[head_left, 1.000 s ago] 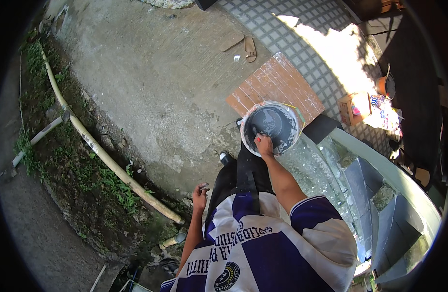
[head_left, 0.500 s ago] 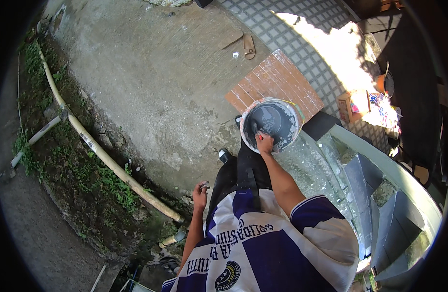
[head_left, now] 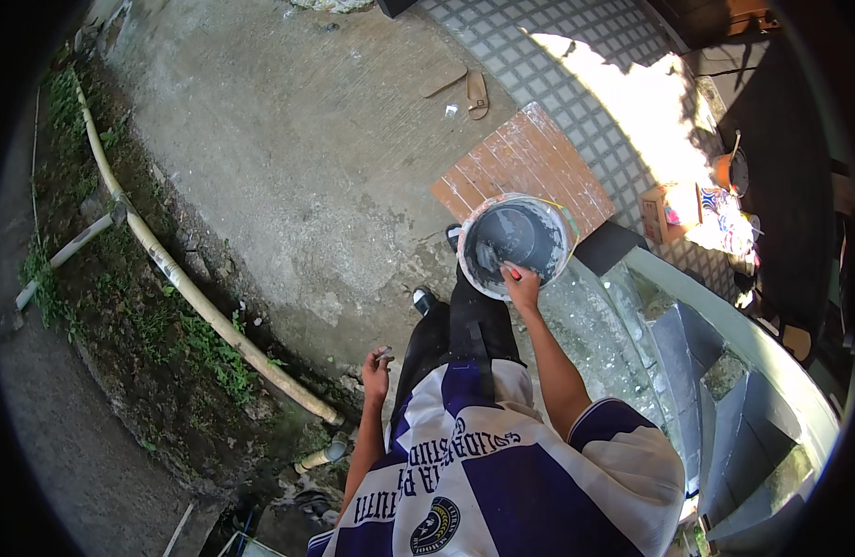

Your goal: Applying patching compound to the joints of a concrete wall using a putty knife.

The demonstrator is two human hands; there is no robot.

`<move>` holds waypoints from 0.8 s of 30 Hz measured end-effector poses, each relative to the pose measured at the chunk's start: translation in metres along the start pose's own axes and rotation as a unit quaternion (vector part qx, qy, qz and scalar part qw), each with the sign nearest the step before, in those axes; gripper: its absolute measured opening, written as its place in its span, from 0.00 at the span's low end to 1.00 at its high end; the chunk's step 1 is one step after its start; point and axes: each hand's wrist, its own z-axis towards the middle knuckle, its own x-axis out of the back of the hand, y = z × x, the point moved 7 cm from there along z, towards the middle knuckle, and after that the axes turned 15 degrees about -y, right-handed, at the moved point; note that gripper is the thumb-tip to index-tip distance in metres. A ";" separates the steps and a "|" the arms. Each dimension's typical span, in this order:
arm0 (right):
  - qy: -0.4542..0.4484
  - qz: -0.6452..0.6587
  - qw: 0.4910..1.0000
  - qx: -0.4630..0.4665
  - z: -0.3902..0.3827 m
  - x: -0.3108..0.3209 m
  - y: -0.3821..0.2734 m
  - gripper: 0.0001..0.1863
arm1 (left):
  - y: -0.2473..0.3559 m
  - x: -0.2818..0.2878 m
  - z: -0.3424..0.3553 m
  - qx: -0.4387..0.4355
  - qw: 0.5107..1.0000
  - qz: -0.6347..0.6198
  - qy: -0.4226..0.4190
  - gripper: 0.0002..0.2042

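Observation:
A round bucket (head_left: 565,264) with a whitish, smeared rim stands in front of me, its inside coated with grey paste (head_left: 516,227). My right hand (head_left: 524,290) reaches over the near rim, closed round a red-handled trowel (head_left: 514,274). The trowel's blade end is low in the bucket on the left and looks covered in paste, so its shape is unclear. My left hand (head_left: 375,374) hangs beside my left leg, away from the bucket. Its fingers are curled around something small and greyish that I cannot make out.
Under the bucket's far side lies a brown striped board (head_left: 530,153). Sandals (head_left: 477,96) lie beyond it on the concrete. Grey steps (head_left: 687,343) and a curved pale ledge (head_left: 762,357) are at right. A long pipe (head_left: 209,316) borders plants at left. A cardboard box (head_left: 664,212) stands far right.
My right hand has moved right and slightly nearer to me inside the bucket, swinging the trowel along the near-left wall. My left hand has shifted only slightly.

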 end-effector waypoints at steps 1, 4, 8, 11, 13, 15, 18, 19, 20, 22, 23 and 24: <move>-0.020 0.104 0.988 -0.110 -0.001 -0.007 0.018 0.14 | -0.001 0.002 -0.001 0.001 1.000 -0.001 0.001 0.10; 0.085 0.289 0.923 -0.240 -0.001 -0.017 0.071 0.12 | 0.004 -0.005 0.003 0.008 1.000 0.010 -0.008 0.10; 0.098 0.387 0.861 -0.315 0.008 -0.064 0.075 0.08 | -0.002 0.002 -0.006 0.012 1.000 0.004 0.006 0.10; 0.063 0.527 0.740 -0.414 0.005 -0.117 0.106 0.12 | 0.006 0.003 -0.012 0.006 1.000 0.003 0.015 0.10; 0.039 0.595 0.707 -0.379 0.015 -0.116 0.190 0.12 | 0.021 -0.019 0.011 -0.006 1.000 0.005 -0.022 0.10; -0.020 0.655 0.670 -0.350 0.015 -0.120 0.212 0.12 | 0.016 -0.014 0.015 -0.013 1.000 -0.017 -0.005 0.10; -0.067 0.633 0.673 -0.376 0.006 -0.105 0.190 0.07 | 0.009 -0.001 0.019 -0.065 0.997 -0.030 -0.010 0.10; -0.078 0.596 0.682 -0.417 -0.007 -0.111 0.142 0.06 | -0.002 0.021 0.008 -0.055 0.998 -0.018 0.014 0.09; -0.072 0.560 0.695 -0.446 -0.019 -0.100 0.105 0.09 | -0.003 0.029 0.003 -0.065 0.998 -0.017 0.019 0.09; -0.061 0.596 0.706 -0.376 -0.028 -0.058 0.085 0.15 | 0.009 0.017 0.010 -0.083 0.996 0.035 -0.019 0.09; -0.066 0.597 0.727 -0.333 -0.036 -0.042 0.064 0.10 | 0.011 0.015 0.012 -0.069 0.996 0.048 -0.040 0.09; -0.061 0.598 0.746 -0.287 -0.048 -0.025 0.055 0.08 | 0.005 0.016 0.019 -0.079 0.993 0.055 -0.072 0.09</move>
